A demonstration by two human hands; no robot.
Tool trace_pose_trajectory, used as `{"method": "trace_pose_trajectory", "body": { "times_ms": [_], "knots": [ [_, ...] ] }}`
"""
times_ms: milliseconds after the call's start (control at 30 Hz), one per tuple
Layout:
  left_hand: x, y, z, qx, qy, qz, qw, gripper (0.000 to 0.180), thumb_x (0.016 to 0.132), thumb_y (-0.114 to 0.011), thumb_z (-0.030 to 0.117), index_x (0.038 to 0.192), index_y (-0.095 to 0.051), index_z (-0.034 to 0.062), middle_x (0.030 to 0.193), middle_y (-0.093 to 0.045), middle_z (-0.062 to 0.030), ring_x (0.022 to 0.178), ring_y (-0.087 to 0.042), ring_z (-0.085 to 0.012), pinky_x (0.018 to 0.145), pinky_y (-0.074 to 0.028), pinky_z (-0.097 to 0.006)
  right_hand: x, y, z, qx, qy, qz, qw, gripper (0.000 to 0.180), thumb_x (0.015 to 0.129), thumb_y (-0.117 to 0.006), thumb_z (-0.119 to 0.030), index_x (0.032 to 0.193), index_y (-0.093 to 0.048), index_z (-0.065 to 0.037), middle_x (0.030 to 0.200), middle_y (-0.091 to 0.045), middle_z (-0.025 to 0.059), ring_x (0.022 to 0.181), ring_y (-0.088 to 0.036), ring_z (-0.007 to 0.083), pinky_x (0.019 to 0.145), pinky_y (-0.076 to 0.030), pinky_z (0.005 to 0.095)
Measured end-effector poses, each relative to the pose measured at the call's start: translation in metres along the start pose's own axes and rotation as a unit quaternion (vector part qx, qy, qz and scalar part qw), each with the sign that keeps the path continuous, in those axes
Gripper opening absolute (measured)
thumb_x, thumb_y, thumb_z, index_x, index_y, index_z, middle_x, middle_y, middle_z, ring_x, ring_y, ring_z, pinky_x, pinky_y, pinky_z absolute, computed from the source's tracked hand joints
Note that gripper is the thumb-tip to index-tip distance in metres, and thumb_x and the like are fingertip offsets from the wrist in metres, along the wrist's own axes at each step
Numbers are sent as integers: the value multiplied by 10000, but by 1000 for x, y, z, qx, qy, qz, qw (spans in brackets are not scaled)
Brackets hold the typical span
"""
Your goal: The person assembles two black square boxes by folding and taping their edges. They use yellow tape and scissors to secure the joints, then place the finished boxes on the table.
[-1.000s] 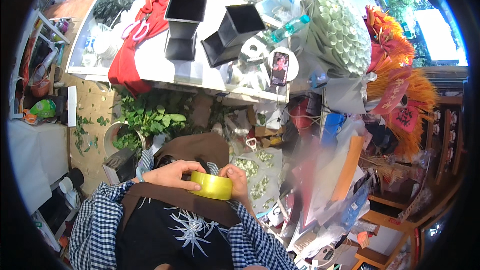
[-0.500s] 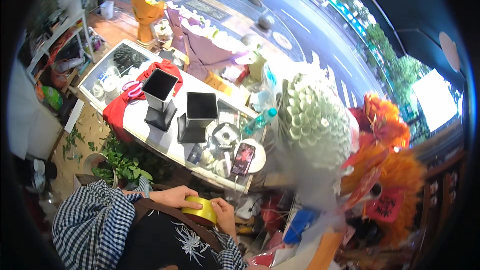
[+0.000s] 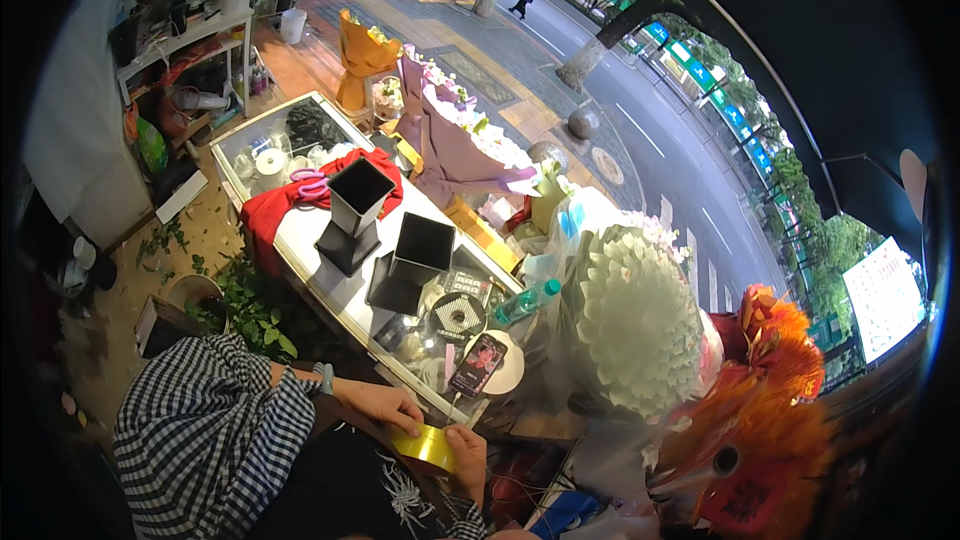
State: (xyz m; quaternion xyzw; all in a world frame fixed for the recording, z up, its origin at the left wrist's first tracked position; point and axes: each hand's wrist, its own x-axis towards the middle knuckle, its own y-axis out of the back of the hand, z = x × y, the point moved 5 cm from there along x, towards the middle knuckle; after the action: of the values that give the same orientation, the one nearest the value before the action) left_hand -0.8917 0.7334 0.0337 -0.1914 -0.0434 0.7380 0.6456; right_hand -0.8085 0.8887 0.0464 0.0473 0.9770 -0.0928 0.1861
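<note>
Clamped between left hand (image 3: 395,408) and right hand (image 3: 468,455), the yellow tape roll (image 3: 426,451) sat before the black shirt (image 3: 330,485), near the table (image 3: 302,250), where even pressure from both sides seemed steadiest.

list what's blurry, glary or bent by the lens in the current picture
in the head view, the orange bouquet at lower right looks smeared; in the head view, the white sign is nearly washed out, and the yellow tape roll catches a sheen; in the head view, black corners frame the fisheye circle.
</note>
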Motion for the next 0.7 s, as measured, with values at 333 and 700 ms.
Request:
{"method": "trace_pose_trajectory", "body": {
  "times_ms": [333, 700],
  "knots": [
    [-18, 26, -3, -5, -36, 86, 996, 256, 906, -642, 271, 985, -652, 27, 783, -584, 46, 731, -500, -29, 645, -405, -205, 48, -19, -9, -24, -62, -123, 990, 187, 955, -551, -161, 879, -621, -5, 736, -567, -37, 648, -492, 32, 575, -391, 194],
    [22, 13, -15, -40, -5, 25, 999, 224, 918, -622, 237, 912, -630, 13, 738, -559, 61, 686, -469, -19, 601, -386, -214, 32, 12, 8, -68, -38, -50, 996, 179, 906, -542, -118, 815, -634, 5, 714, -567, -21, 637, -488, 47, 571, -381, 202]
  ]
}}
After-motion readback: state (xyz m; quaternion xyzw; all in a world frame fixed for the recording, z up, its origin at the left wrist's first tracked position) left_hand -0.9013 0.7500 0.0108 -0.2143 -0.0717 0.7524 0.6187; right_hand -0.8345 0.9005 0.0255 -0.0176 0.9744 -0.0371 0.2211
